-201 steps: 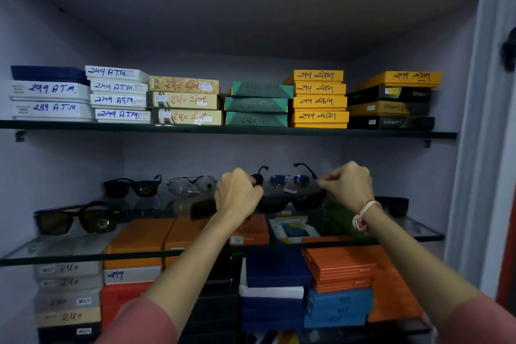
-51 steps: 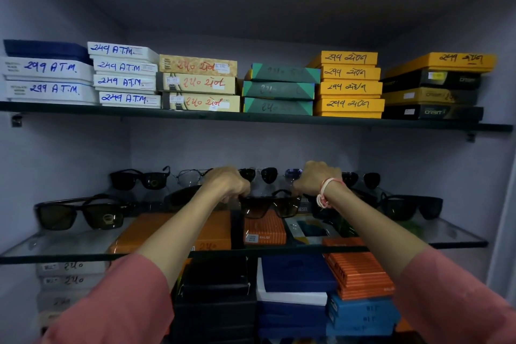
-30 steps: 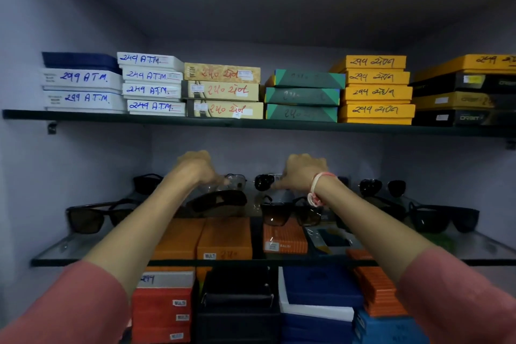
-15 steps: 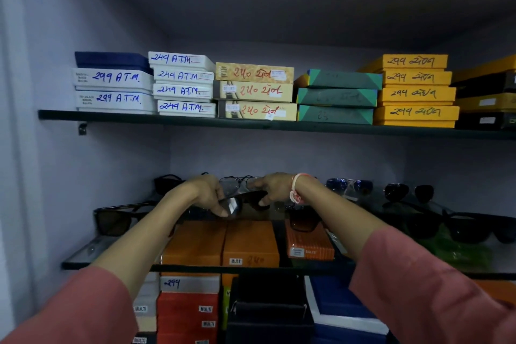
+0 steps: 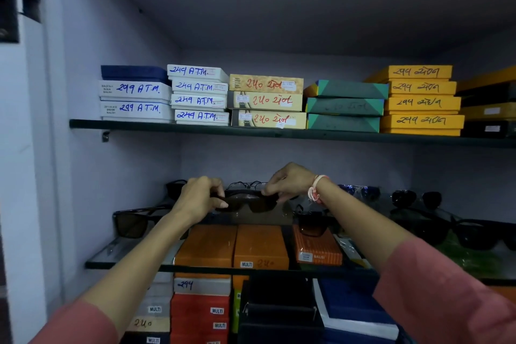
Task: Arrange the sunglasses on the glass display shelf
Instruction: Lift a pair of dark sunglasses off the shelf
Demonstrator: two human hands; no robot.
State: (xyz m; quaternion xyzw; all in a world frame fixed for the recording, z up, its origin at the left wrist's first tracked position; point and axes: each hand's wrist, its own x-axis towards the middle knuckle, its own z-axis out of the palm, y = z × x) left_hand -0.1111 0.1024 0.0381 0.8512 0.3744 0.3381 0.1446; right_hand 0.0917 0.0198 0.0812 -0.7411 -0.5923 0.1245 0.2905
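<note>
Since approx half a sec ago, both hands have slid left w/ the dark sunglasses (image 5: 245,202) and the pair now sits level between them, lenses facing the camera; view has swung left too, more side wall showing.

Glass shelf (image 5: 131,253) spans the frame, orange boxes (image 5: 233,244) visible through it from below; upper shelf (image 5: 279,132) at 12 o'clock carries stacked labelled boxes (image 5: 199,93). On the glass: a brown-lens pair (image 5: 134,222) at 9 o'clock of the hands, another brown pair (image 5: 312,222) at 4 o'clock, black pairs (image 5: 474,234) far out at 3 o'clock, wire-frame pairs (image 5: 247,184) at the back, partly hidden.

Left hand (image 5: 199,200) has fingers curled round the left end of the frame; right hand (image 5: 287,183) pinches the right end w/ thumb and fingertips, a pink wrist band (image 5: 315,190) just behind it. Held pair looks just above the glass or barely touching, mid-shelf; can't tell which.

Handling, as a guess: light, stiff plastic frame, hinges the weak spot; lenses smear and scratch, so grip at the frame corners/temples, not the lenses. Glass-on-plastic is slippery; set down gently, both ends together, clear of the neighbours at 9 and 4 o'clock.
</note>
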